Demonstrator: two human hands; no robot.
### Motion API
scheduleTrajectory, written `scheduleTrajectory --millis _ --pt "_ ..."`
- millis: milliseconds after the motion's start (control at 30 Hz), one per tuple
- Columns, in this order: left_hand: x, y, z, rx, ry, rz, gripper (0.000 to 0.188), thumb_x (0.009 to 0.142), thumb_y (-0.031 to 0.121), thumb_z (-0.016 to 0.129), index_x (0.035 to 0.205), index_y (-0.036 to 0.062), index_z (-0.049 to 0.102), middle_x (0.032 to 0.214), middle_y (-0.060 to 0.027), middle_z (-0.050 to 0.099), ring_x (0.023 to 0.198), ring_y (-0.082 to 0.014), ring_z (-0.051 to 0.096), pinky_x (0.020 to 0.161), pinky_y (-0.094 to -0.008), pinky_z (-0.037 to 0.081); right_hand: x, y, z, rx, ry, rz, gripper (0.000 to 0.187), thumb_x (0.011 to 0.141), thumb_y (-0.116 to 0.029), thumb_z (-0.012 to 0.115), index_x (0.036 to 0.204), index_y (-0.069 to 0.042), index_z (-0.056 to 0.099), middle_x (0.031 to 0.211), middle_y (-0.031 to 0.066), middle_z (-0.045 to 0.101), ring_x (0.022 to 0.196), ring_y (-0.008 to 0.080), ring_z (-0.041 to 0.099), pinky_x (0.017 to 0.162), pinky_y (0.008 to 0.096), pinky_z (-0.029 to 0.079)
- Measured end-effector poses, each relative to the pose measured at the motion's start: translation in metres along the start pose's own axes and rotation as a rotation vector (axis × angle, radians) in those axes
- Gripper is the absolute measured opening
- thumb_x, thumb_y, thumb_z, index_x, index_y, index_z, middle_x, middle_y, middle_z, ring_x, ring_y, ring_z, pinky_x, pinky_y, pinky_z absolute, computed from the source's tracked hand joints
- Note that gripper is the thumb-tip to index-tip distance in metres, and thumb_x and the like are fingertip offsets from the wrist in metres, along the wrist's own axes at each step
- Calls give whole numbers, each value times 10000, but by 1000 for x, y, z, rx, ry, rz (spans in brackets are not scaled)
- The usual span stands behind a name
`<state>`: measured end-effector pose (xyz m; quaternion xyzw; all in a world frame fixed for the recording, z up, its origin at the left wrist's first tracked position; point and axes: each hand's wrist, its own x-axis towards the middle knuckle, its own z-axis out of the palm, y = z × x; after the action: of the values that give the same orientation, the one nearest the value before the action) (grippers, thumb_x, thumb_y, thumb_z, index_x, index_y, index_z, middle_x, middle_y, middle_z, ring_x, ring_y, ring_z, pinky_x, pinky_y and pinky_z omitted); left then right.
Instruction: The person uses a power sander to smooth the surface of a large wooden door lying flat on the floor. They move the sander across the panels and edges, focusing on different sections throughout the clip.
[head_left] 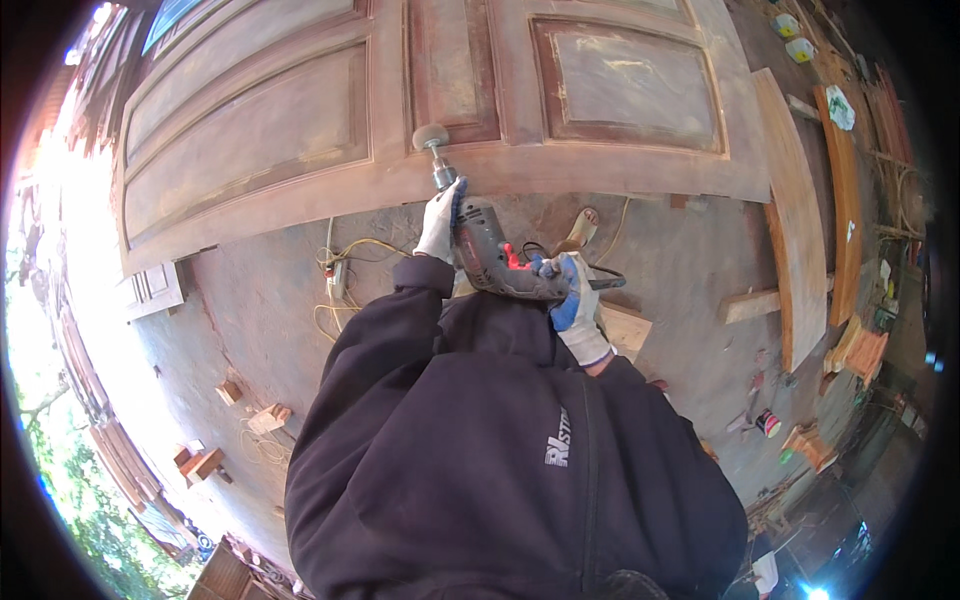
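Both my hands, in white work gloves with blue palms, are on a dark grey electric drill (482,248) with a red trigger. Around the front of its body, just behind the chuck, closes my left hand (437,220). My right hand (577,305) grips the rear handle, fingers near the trigger. A round sanding head (431,136) on a shaft sticks out from the chuck. It lies over the lower rail of a brown panelled wooden door (300,190); whether it touches the wood I cannot tell. Pale worn patches mark the door's panels.
Curved-looking wooden planks (797,230) lie right of the door. A yellow cord (368,243) and a power strip (335,280) are on the concrete floor (240,310) at left. Wood blocks (268,418) are scattered about. A board (625,330) lies beside my right hand.
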<state>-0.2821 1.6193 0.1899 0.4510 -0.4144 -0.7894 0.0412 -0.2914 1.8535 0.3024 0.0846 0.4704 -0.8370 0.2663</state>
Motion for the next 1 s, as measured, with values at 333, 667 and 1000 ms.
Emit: scheduleTrajectory --millis 333,667,1000 --pt "15 1 71 176 -130 6 428 841 405 653 988 2 651 812 -8 614 707 -95 543 640 -262 442 -11 -29 -20 -118 146 -158 206 959 -209 445 800 -77 442 753 49 474 792 203 501 974 449 384" --pt "12 24 70 98 -151 7 402 832 413 658 917 20 633 752 -5 601 639 -91 537 595 -269 439 6 -31 1 -118 91 -202 256 955 -206 432 784 -25 487 729 71 526 720 188 531 915 405 433" --pt "-15 42 85 -509 -309 -337 218 862 296 643 936 106 566 777 -59 646 643 -194 629 590 -349 530 27 -96 26 -77 36 -95 256 944 -254 468 753 -84 444 675 31 434 681 206 491 990 483 361"
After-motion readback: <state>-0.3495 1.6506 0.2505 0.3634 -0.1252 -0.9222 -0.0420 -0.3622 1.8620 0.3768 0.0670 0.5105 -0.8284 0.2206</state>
